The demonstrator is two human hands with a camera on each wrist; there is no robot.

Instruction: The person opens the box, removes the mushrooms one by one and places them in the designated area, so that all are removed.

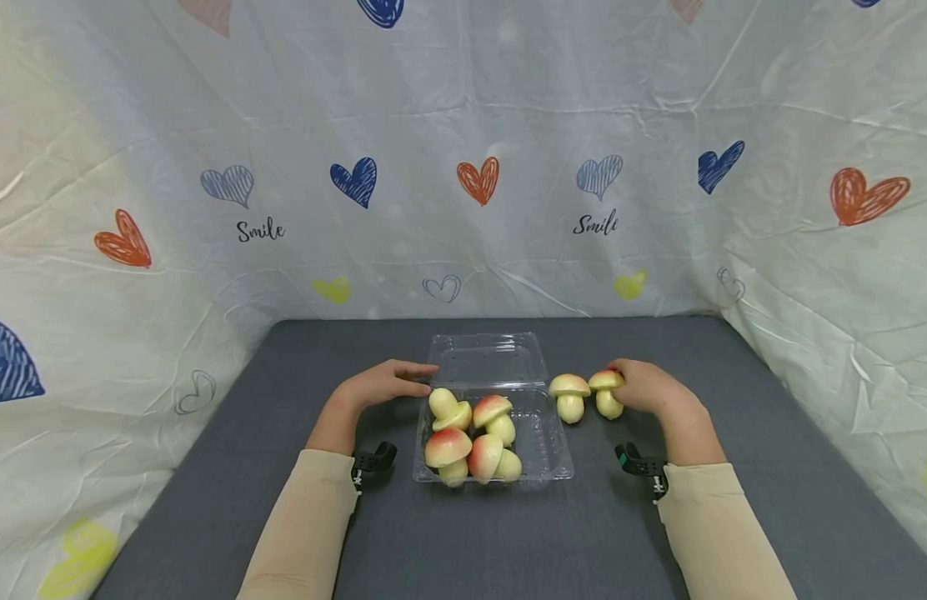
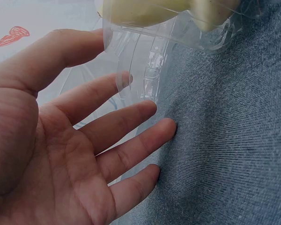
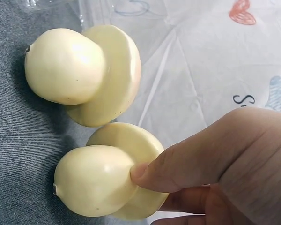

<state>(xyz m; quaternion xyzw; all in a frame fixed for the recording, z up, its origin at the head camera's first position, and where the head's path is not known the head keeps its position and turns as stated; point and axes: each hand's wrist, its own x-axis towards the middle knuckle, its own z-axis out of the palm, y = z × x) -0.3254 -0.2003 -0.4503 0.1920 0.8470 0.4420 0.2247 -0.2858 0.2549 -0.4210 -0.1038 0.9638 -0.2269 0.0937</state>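
1. Head view: we see a clear plastic container (image 1: pixel 542 442) mid-table, its clear lid (image 1: pixel 488 358) folded back on the far side. Four mushrooms (image 1: pixel 446 447) with pinkish caps sit in its left and middle part.
2. Same view: two more mushrooms stand on the dark table (image 1: pixel 598 525), right of the container. We note the left one (image 1: pixel 570 398) just beside the container wall; the right one (image 1: pixel 605 395) is held in the pinch of the right hand (image 1: pixel 651 392). The left hand (image 1: pixel 377 387) is at the container's far left corner.
3. Left wrist view: we find the left hand's fingers spread and nearly straight, gripping nothing, the thumb tip at the clear wall. We cannot tell how firmly it presses.
4. Right wrist view: we see the thumb where stem meets cap, other fingers partly hidden behind the cap. We cannot tell whether the two caps touch.
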